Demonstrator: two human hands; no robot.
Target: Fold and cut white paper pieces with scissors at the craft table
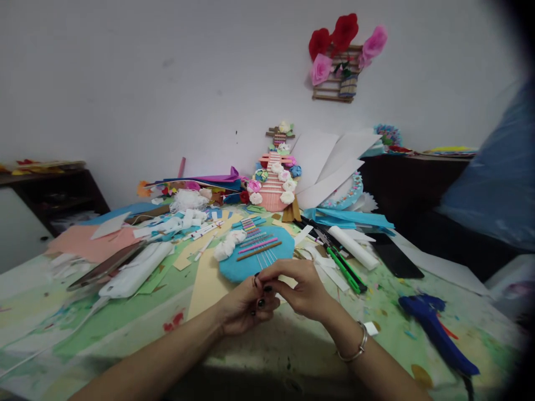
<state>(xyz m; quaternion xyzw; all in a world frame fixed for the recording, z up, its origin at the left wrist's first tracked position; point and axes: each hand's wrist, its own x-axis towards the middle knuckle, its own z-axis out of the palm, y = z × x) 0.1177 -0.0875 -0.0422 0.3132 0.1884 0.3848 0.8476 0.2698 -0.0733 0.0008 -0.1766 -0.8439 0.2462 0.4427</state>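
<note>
Pink paper (90, 242): it is lying flat at the far left of the table (104, 317), well apart from the hands.
White device (136, 270): it is resting beside the pink paper, with a thin cord running toward the near edge; it is not getting in the way.
Left hand (246, 306): it is curling closed, its fingertips pinching against those of the other hand. What is between them is too small to see.
Blue disc (254, 256): this round felt piece is lying just beyond the fingertips, carrying coloured sticks, thin white strings and a white paper flower (228, 245). It seems to be the piece in work.
Right hand (303, 289): it is also pinching shut, thumb against forefinger, meeting the left hand above the near rim of the disc. I cannot tell what it is gripping.
Advice: in my judgement, the wrists should be resting on the table, the pinch staying light, and the work staying low over the disc, away from the strings.
Green pens (346, 270): they are lying near the right hand.
Blue glue gun (437, 331): it is lying at the far right.
</note>
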